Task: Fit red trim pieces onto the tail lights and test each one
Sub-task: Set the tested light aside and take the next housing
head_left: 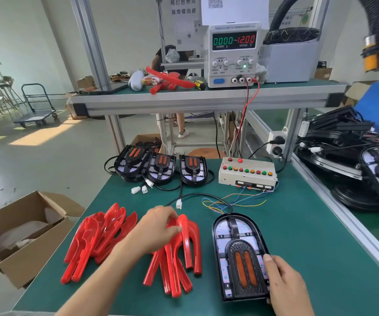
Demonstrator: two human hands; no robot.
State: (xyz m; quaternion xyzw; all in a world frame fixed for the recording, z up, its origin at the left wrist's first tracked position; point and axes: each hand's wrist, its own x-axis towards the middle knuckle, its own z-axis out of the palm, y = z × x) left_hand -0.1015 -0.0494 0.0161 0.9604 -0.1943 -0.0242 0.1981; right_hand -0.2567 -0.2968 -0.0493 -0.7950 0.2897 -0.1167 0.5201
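Left hand seemingly pinching a red trim piece, arch away, legs nearward.

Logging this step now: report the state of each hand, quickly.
Left hand: pinching a red trim piece at the top of the pile.
Right hand: gripping the right edge of the tail light on the table.

- The left hand is bare, with no glove, ring or watch
- The right hand is bare too
- Both forearms are uncovered; no sleeve shows
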